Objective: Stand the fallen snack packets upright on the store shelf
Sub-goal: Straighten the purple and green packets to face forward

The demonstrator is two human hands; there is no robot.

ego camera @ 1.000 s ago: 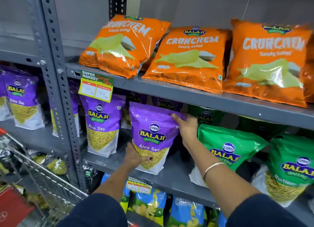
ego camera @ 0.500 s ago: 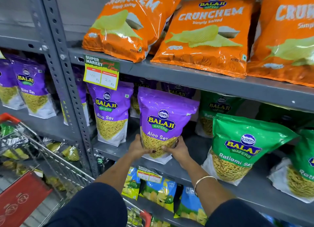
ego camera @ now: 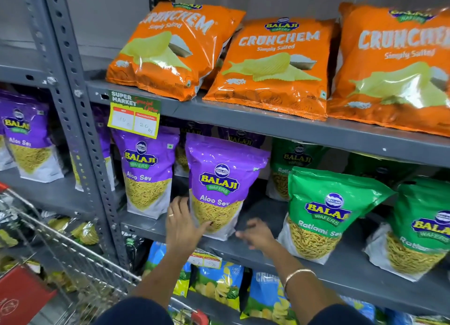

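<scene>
Aloo Sev packet (ego camera: 220, 186) — the purple one at the front of the middle shelf (ego camera: 341, 271) — stands upright in the head view, its white base on the grey shelf surface and its top just under the shelf above. Left of this packet stands a second purple Aloo Sev pouch (ego camera: 146, 171), also upright, with a green-and-yellow price tag (ego camera: 134, 116) hanging above it from the upper shelf edge. The left hand (ego camera: 181, 223) lies flat against the packet's lower left corner, fingers spread and thumb across the clear window, pressing rather than gripping. The right hand (ego camera: 257, 232) is just right of the packet's base, blurred, fingers loosely curled and closed on nothing, apparently apart from the packet. Right of the packet stands a green Ratlami Sev pouch (ego camera: 323, 210), leaning slightly, with another green pouch (ego camera: 423, 227) beyond it. Above the packet, orange Crunchem bags (ego camera: 270, 64) lean back on the top shelf. Far left of the packet — lower down — is a wire shopping cart (ego camera: 60, 246).
</scene>
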